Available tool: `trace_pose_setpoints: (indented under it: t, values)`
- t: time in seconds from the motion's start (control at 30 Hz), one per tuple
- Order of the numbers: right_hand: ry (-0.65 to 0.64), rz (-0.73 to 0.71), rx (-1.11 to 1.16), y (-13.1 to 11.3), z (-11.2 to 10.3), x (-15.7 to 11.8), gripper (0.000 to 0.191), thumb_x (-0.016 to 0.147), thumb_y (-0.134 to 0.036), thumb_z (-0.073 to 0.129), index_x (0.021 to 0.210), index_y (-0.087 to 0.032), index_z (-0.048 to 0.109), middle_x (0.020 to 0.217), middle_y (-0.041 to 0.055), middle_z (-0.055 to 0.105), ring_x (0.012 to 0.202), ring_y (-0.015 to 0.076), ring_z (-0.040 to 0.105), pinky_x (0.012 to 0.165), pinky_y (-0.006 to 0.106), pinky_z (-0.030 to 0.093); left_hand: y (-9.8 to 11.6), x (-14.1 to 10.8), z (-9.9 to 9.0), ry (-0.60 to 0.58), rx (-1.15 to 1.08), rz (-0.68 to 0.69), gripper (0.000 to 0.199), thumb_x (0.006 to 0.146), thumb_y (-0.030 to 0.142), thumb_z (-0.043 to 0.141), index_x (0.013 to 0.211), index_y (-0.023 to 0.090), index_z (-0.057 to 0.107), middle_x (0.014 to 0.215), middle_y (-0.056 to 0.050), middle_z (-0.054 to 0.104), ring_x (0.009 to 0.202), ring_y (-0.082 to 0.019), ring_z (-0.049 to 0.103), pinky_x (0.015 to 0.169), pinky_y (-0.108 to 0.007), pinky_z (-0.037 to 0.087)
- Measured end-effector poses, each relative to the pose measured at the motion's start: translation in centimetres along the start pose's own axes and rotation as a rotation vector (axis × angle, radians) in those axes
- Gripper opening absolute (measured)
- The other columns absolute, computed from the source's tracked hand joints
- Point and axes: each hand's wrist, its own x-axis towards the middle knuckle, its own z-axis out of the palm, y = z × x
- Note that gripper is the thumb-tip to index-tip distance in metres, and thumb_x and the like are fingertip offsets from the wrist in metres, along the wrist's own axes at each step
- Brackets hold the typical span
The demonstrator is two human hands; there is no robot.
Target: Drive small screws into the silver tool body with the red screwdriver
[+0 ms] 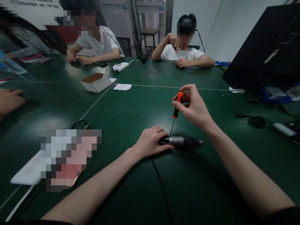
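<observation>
My left hand (154,141) is closed around the rear end of a black and silver pen-shaped power tool (180,141), which lies on the green table with its tip to the right. In my right hand (193,106) is a screwdriver (179,99) with an orange and black handle, gripped between thumb and fingers. The screwdriver stands nearly upright, slightly tilted, its thin shaft reaching down to the tool's body beside my left fingers. Whether its tip sits in a screw is too small to tell. A black cable (161,181) runs below my left hand toward the front edge.
An open cardboard box (96,82) and a white paper slip (122,87) lie ahead. A white power strip (120,66) is farther back. Blurred flat items (25,168) lie left; black cables (256,122) and a large dark panel (264,47) are right. Other people sit around the table.
</observation>
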Motion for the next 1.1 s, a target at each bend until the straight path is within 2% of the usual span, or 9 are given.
trace_pose_setpoints:
  t: [0.13,0.33,0.6,0.8,0.93,1.0,1.1]
  values:
    - [-0.034,-0.018,-0.027,-0.07,-0.06,-0.12,0.030,0.082,-0.029,0.063,0.104,-0.022,0.045,0.094,0.0025,0.064,0.082,0.0170,0.064,0.058,0.025,0.051,0.02,-0.02,0.01,0.003,0.002,-0.001,0.042,0.083,0.056,0.063,0.094,0.015,0.065,0.089,-0.007,0.066,0.079,-0.019,0.060,0.064,-0.028,0.045]
    - [-0.105,-0.067,-0.064,-0.06,-0.15,-0.15,0.029,0.088,-0.021,0.052,0.116,-0.025,0.050,0.113,0.0046,0.061,0.082,0.0151,0.063,0.061,0.027,0.052,-0.06,-0.06,0.14,0.007,0.019,0.002,0.044,0.085,0.058,0.060,0.094,0.015,0.065,0.089,-0.007,0.066,0.079,-0.020,0.060,0.065,-0.028,0.045]
    - [0.004,-0.004,-0.003,-0.14,0.03,0.05,0.036,0.077,-0.031,0.067,0.100,-0.022,0.042,0.086,0.0004,0.065,0.078,0.0170,0.064,0.066,0.030,0.053,0.02,0.02,-0.04,-0.007,0.013,0.002,0.043,0.084,0.056,0.062,0.093,0.015,0.065,0.089,-0.007,0.066,0.079,-0.020,0.059,0.065,-0.028,0.045]
    - [-0.054,-0.034,-0.029,-0.11,0.00,-0.08,0.029,0.083,-0.028,0.059,0.107,-0.022,0.044,0.098,0.0032,0.063,0.085,0.0174,0.064,0.058,0.025,0.051,0.03,-0.01,0.04,-0.003,0.019,-0.004,0.043,0.084,0.057,0.062,0.093,0.015,0.065,0.089,-0.007,0.066,0.078,-0.019,0.059,0.065,-0.028,0.045]
    - [-0.108,-0.089,-0.065,-0.04,-0.13,-0.11,0.030,0.087,-0.020,0.051,0.117,-0.024,0.050,0.111,0.0044,0.061,0.089,0.0161,0.062,0.064,0.026,0.053,0.01,0.00,0.08,0.005,0.013,0.000,0.044,0.084,0.057,0.062,0.094,0.015,0.066,0.089,-0.007,0.066,0.079,-0.020,0.060,0.065,-0.028,0.045]
    - [-0.110,-0.089,-0.064,-0.09,-0.15,-0.09,0.030,0.088,-0.020,0.052,0.117,-0.023,0.051,0.109,0.0047,0.062,0.090,0.0165,0.062,0.064,0.026,0.052,-0.01,0.00,0.07,0.001,0.013,0.000,0.044,0.084,0.057,0.062,0.094,0.014,0.066,0.089,-0.007,0.066,0.079,-0.020,0.060,0.064,-0.028,0.044]
    - [-0.072,-0.055,-0.045,-0.16,-0.10,-0.04,0.031,0.083,-0.027,0.061,0.111,-0.021,0.050,0.097,0.0037,0.064,0.086,0.0173,0.063,0.058,0.025,0.050,-0.04,-0.01,0.07,-0.001,0.015,0.001,0.043,0.083,0.057,0.063,0.093,0.015,0.066,0.088,-0.007,0.066,0.079,-0.020,0.059,0.064,-0.027,0.044]
